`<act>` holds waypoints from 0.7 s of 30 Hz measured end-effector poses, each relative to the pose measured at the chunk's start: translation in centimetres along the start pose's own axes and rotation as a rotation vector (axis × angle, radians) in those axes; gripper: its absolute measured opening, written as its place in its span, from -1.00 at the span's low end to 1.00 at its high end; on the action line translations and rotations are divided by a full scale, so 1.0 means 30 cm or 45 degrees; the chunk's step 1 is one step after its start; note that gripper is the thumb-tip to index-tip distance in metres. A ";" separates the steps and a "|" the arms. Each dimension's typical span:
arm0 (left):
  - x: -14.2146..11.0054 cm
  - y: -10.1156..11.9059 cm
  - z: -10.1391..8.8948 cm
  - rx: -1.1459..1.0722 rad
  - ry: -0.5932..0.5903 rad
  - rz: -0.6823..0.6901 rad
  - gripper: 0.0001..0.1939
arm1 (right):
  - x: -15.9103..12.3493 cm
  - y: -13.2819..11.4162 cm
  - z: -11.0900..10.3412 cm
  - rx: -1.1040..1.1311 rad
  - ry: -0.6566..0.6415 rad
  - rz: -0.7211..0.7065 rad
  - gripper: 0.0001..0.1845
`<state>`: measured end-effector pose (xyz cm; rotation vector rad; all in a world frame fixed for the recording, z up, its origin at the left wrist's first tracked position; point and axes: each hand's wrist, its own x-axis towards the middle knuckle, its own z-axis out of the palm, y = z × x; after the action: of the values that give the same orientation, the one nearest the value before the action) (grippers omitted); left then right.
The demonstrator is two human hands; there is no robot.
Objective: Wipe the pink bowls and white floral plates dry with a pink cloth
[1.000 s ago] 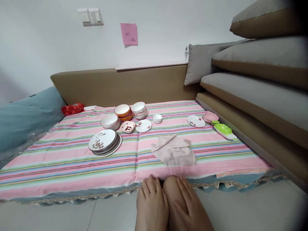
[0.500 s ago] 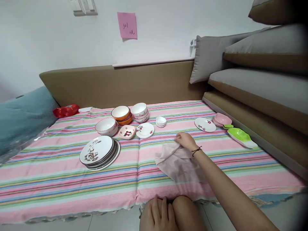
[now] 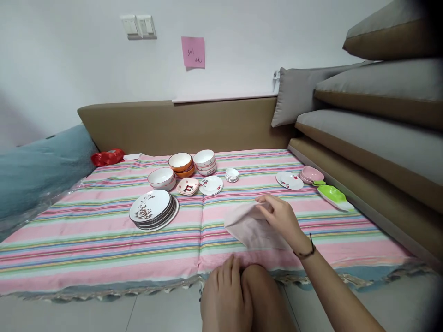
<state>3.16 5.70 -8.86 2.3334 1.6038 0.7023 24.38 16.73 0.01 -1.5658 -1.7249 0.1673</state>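
My right hand [image 3: 281, 220] pinches the upper edge of a pale pinkish cloth [image 3: 247, 228] and lifts that edge a little; the rest of the cloth lies on the striped cover near its front edge. On my knee rests my left hand [image 3: 226, 290], fingers stretched out and holding nothing. Beyond the cloth stand a stack of small white dishes [image 3: 232, 174] and a white flowered plate [image 3: 212, 185]. Another flowered plate [image 3: 290, 180] lies farther right, beside pink bowls [image 3: 311, 174] and a green leaf-shaped dish [image 3: 332, 195].
Left of centre are a stack of large plates [image 3: 150, 207], white bowls [image 3: 161, 177], orange bowls [image 3: 181, 162], more white bowls [image 3: 204, 160] and a square dish [image 3: 188, 186]. A red packet [image 3: 108, 157] lies at the back left. Grey cushions [image 3: 374, 133] are piled at the right.
My right hand has raised the cloth's edge and turned slightly toward me. The camera view has tilted up and shifted left. My left hand stays on the knee.
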 end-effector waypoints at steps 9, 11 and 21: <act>0.097 0.109 -0.183 -0.301 -0.284 0.549 -0.44 | -0.537 -0.183 -0.064 0.284 -0.253 -0.131 -0.85; 0.101 0.105 -0.200 -0.227 -0.395 0.626 -0.66 | -0.604 -0.188 -0.063 0.284 -0.229 -0.061 -0.86; 0.086 0.073 -0.244 -0.062 -0.321 0.792 -0.90 | -0.716 -0.203 -0.106 0.213 -0.131 0.083 -0.83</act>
<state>2.01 6.64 -0.94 2.7596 0.7413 0.5108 20.07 -5.04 -4.01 -1.5135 -1.6924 0.4209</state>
